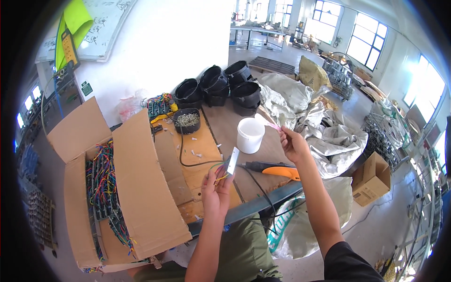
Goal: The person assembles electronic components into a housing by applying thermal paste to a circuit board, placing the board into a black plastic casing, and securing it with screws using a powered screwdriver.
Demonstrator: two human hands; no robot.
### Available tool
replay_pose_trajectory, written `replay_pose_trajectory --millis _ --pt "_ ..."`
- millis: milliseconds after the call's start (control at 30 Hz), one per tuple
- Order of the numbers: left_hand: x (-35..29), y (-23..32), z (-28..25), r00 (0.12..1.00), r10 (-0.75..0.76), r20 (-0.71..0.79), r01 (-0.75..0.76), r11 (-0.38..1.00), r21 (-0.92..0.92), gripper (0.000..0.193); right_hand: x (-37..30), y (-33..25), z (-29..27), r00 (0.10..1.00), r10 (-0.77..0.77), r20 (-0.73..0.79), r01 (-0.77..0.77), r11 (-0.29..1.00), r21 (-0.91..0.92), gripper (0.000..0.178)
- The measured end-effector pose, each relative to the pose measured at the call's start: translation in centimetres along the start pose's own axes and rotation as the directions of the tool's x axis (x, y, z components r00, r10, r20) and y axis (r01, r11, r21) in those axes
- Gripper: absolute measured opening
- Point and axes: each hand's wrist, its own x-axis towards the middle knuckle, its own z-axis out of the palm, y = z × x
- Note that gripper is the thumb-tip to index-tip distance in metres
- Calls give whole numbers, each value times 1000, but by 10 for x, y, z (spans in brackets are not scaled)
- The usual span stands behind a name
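My left hand (216, 193) pinches a small white rectangular plate with coloured wires (232, 161), tilted upright above the table's near edge. Red, green, yellow and purple wires run from it between my fingers. My right hand (294, 144) is closed on the end of a thin white and pink strip (268, 123). That strip reaches left to the rim of an open white plastic bucket (250, 137); whether it touches the rim, I cannot tell. In front of the bucket lies an orange and black hand tool (281, 173) with a cable.
To the left, an open cardboard box (145, 174) holds many wired boards. A black tub of small pale pieces (188, 123) stands behind, near several black buckets (213, 82). Pale sacks (324, 136) crowd the right side, with a small carton (372, 178) on the floor. A black cable (182, 152) crosses the table.
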Motion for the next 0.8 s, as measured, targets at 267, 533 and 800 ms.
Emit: replay_pose_trajectory --millis 267,533,800 --pt "-15 2 10 1000 0 -1 0 999 -52 20 -96 38 39 995 32 96 -11 979 -206 13" --pt "-38 15 10 1000 -27 -11 26 993 -115 29 -113 61 48 996 -29 80 52 951 -304 18" --pt "-52 20 8 999 -21 -30 17 992 -128 28 -133 70 56 996 -59 63 73 966 -248 18"
